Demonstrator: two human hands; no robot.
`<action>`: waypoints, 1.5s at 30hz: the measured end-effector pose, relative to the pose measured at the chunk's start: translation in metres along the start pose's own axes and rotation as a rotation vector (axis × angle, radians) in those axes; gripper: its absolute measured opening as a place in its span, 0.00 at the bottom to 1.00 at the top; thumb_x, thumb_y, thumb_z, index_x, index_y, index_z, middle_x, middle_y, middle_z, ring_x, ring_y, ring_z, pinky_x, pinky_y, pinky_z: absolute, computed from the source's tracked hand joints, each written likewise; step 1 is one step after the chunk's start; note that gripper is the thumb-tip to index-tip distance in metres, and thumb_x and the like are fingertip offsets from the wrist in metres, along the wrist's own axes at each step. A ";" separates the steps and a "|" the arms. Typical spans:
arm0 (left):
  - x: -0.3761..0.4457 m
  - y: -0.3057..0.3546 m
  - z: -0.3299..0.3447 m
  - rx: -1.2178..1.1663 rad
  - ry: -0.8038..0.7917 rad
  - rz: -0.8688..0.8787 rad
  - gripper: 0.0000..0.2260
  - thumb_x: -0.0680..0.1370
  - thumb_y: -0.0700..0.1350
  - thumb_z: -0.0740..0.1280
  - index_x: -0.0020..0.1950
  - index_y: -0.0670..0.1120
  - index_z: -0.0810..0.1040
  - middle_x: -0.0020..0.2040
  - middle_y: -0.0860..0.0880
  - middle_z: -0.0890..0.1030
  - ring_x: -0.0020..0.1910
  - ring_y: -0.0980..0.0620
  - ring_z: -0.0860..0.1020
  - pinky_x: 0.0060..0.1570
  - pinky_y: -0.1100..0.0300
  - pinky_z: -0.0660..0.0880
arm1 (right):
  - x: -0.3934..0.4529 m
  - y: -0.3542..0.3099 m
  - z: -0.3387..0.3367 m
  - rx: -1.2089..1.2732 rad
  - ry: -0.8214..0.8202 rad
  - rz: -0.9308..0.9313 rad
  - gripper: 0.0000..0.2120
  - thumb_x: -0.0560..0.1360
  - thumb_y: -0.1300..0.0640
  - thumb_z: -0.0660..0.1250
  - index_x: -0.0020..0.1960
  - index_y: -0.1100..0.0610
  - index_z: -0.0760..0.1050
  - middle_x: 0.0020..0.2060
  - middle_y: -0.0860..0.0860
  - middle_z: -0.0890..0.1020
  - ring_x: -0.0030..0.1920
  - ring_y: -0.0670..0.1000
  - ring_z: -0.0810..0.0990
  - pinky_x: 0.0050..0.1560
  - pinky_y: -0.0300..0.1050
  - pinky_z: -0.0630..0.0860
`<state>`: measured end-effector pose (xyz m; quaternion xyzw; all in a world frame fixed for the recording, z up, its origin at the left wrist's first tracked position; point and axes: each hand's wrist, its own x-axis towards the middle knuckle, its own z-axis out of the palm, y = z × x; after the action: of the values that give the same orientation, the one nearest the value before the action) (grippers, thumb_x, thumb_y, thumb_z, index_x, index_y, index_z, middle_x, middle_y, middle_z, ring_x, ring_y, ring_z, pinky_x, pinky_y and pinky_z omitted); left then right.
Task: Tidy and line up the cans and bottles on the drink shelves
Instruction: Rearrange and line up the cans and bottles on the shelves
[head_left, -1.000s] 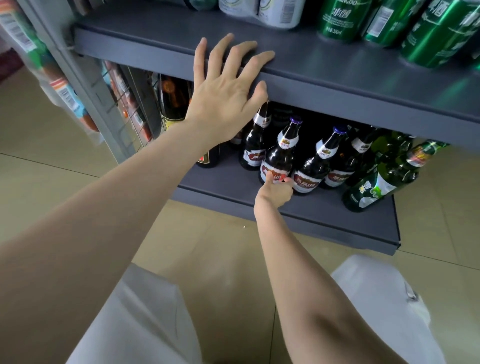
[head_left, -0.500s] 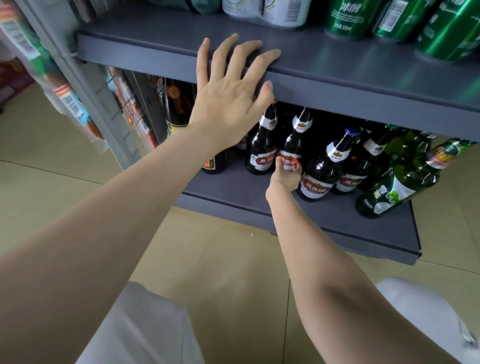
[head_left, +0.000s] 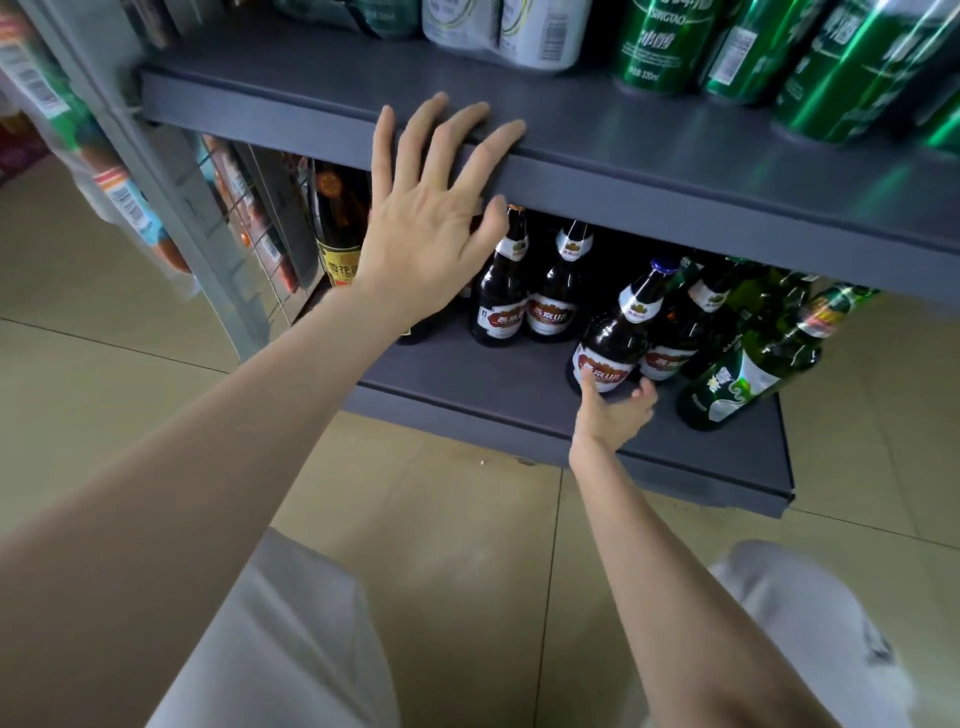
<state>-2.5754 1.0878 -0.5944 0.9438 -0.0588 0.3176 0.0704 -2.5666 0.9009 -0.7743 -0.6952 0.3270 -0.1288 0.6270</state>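
Note:
My left hand (head_left: 426, 244) lies flat with spread fingers on the front edge of the upper shelf (head_left: 675, 176). On the lower shelf (head_left: 467, 384), two brown beer bottles (head_left: 501, 296) stand side by side upright. To their right a brown bottle with a blue cap (head_left: 618, 332) stands nearer the front. My right hand (head_left: 613, 415) is at its base, the thumb touching the label and the fingers loosely spread. More brown bottles crowd behind it. A green bottle (head_left: 748, 374) stands at the right front.
Green cans (head_left: 654, 41) and white cans (head_left: 524, 26) stand on the upper shelf. A tall dark bottle with a yellow label (head_left: 337, 228) stands at the lower shelf's left end. A wire side panel with hanging packets (head_left: 124, 202) is left. Tiled floor lies below.
My right hand let go of the brown bottle it had pushed back beside the left one, then moved right to the blue-capped bottle. My left hand stayed on the upper shelf.

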 end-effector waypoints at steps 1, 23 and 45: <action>-0.004 0.002 0.003 0.013 0.008 0.004 0.24 0.77 0.51 0.56 0.73 0.49 0.64 0.70 0.44 0.67 0.73 0.40 0.59 0.71 0.42 0.46 | 0.008 -0.005 0.002 0.023 -0.054 -0.029 0.36 0.67 0.57 0.75 0.71 0.56 0.63 0.65 0.55 0.69 0.64 0.54 0.71 0.60 0.47 0.69; -0.011 0.006 0.015 0.152 0.018 0.010 0.35 0.69 0.43 0.61 0.76 0.47 0.55 0.75 0.40 0.58 0.74 0.34 0.53 0.70 0.38 0.46 | -0.014 -0.038 0.052 -0.247 -0.152 0.012 0.40 0.68 0.61 0.74 0.72 0.55 0.55 0.65 0.56 0.68 0.59 0.60 0.74 0.55 0.52 0.75; 0.062 0.063 -0.079 -0.117 0.110 0.097 0.23 0.70 0.44 0.56 0.64 0.42 0.71 0.60 0.41 0.74 0.55 0.40 0.72 0.58 0.47 0.66 | -0.035 -0.306 -0.133 -0.230 -0.398 -1.015 0.23 0.71 0.57 0.72 0.63 0.54 0.70 0.58 0.47 0.74 0.59 0.47 0.72 0.59 0.41 0.69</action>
<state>-2.5831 1.0349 -0.4880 0.9152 -0.1191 0.3679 0.1133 -2.5819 0.8179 -0.4496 -0.8405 -0.1615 -0.2444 0.4559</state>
